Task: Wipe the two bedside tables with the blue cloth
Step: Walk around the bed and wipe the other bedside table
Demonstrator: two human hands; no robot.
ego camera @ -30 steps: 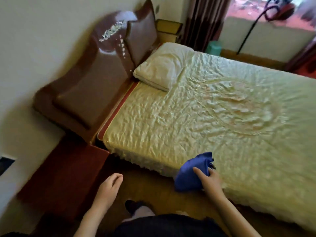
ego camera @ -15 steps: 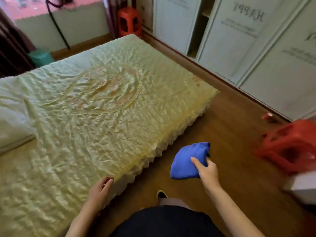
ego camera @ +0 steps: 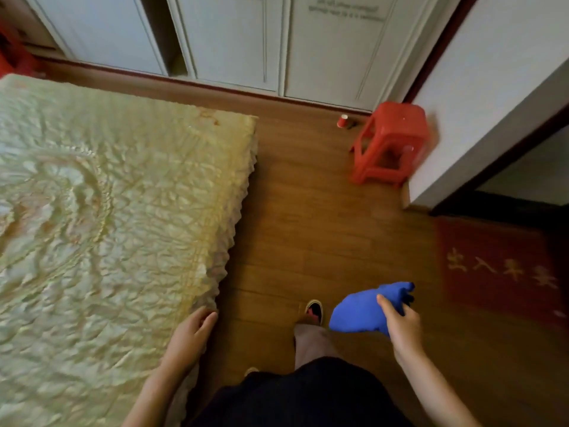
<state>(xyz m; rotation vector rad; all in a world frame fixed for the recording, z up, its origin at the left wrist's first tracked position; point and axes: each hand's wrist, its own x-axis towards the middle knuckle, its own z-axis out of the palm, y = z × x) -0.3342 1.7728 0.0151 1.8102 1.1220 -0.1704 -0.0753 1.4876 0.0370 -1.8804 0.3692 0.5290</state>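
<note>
Fingers [ego camera: 388, 304] of right hand [ego camera: 400, 326] curled tight around bunched blue cloth [ego camera: 363, 309], cloth held in air above wooden floor [ego camera: 308, 217], well right of bed [ego camera: 107, 211]. Left hand [ego camera: 189, 337] rests at bed's near corner, fingers loosely together, touching frilled edge of coverlet. Shoe [ego camera: 314, 311] on floor between bed and cloth. Red stool [ego camera: 389, 143] beyond bed's foot, by wall corner. Red mat [ego camera: 498, 269] far right of bed.

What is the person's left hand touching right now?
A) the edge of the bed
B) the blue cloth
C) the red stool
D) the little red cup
A: the left hand rests on the frilled edge of the bed, while the blue cloth is held in the right hand, and the red stool and the little red cup stand far off on the floor.
</note>
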